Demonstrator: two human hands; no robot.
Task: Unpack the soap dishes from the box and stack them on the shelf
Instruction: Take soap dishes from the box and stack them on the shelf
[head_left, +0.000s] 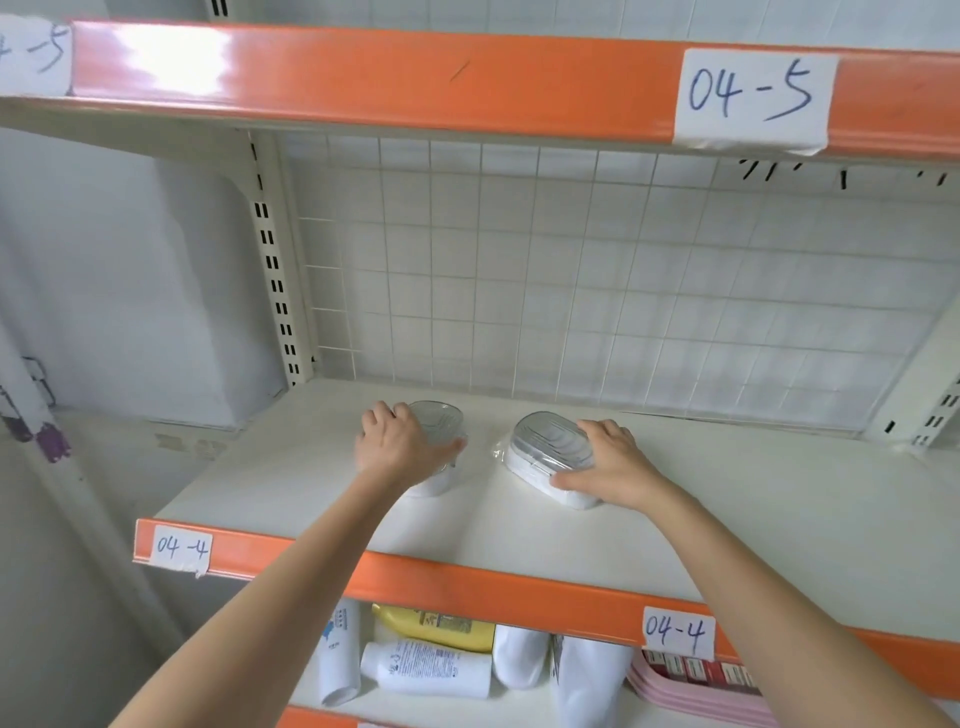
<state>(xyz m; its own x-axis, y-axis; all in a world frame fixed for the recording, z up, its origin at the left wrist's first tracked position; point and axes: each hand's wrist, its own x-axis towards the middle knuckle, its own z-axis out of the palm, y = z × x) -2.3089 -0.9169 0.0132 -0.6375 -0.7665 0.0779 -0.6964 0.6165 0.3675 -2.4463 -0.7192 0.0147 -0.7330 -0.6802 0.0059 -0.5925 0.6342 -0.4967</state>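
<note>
Hands (397, 441) (615, 462) gripping dishes (550, 449), left dish (439, 421) half-hidden

Readable text, all handwritten in blue on white paper labels: "04-5" label (754, 98) on the upper orange shelf edge (363, 73), right side. You've got a second label (34, 54) at that edge's far left, cut off by the frame (only "-5" shows). Two "04-4" labels on the lower orange edge (467, 582): one left (182, 550), one right (677, 633). Print on the bottles (431, 667) below is too small to read.
</note>
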